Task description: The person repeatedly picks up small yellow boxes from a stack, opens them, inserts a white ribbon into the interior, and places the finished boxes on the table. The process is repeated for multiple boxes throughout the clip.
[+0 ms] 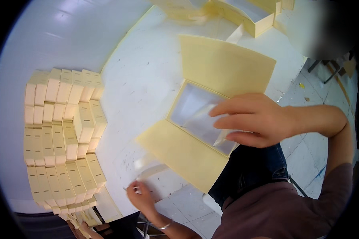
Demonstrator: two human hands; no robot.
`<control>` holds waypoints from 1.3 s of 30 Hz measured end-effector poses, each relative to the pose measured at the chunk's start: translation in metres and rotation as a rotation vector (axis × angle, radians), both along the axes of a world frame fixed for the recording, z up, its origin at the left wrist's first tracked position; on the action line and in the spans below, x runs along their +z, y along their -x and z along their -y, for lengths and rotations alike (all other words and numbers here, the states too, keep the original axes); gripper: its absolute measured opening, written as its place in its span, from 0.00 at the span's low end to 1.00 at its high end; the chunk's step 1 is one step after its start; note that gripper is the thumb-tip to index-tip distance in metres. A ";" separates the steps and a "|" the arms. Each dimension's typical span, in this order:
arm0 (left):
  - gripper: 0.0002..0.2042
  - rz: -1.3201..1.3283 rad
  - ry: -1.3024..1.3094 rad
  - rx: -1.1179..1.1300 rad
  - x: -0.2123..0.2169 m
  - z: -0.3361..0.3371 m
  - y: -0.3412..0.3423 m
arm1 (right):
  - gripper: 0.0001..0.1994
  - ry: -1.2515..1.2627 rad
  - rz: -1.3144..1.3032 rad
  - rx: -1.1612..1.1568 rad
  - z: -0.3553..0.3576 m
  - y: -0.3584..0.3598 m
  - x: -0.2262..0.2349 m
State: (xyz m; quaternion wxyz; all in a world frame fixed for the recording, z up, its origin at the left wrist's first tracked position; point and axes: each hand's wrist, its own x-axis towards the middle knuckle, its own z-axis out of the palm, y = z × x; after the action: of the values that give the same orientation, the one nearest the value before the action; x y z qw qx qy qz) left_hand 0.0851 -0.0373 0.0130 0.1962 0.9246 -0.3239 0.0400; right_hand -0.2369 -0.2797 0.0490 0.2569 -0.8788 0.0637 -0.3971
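A pale yellow box (pixel 205 113) with a whitish inside lies in front of me. Its two broad flaps, the far flap (pixel 227 61) and the near flap (pixel 179 153), are folded out flat. My right hand (pixel 253 119) is over the box's right end, fingers stretched and apart. Beneath its fingertips is a blurred, thin white strip (pixel 221 138); whether they touch it is unclear. My left hand (pixel 141 197) is left of the near flap, fingers pinched together. A small pale thing sticks out between them, too small to name.
Several pale yellow boxes (pixel 62 151) stand stacked in rows at the left. Another open box (pixel 263 24) is at the far edge, beside blurred yellow pieces. Another person's hand (pixel 85 229) shows at lower left. A stool (pixel 327 69) stands on the tiled floor at right.
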 end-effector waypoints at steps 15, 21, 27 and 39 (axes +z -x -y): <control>0.21 -0.170 0.102 -1.148 0.011 0.128 0.089 | 0.18 0.265 -0.101 -0.364 -0.065 -0.017 -0.051; 0.07 0.101 0.061 -0.978 -0.007 0.078 0.101 | 0.11 0.329 -0.045 -0.435 -0.069 -0.030 -0.053; 0.06 0.064 0.084 -0.917 -0.020 0.080 0.102 | 0.11 0.376 -0.194 -0.633 -0.021 0.002 -0.047; 0.09 -0.118 0.295 -0.872 0.041 0.125 0.108 | 0.04 0.295 -0.299 -0.836 0.159 0.087 -0.068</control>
State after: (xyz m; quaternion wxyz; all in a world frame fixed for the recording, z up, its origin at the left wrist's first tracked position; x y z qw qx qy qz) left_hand -0.0225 -0.1624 0.0544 0.3423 0.6652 -0.6615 -0.0534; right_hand -0.3243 -0.4386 -0.0194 -0.0647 -0.8525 0.3916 -0.3402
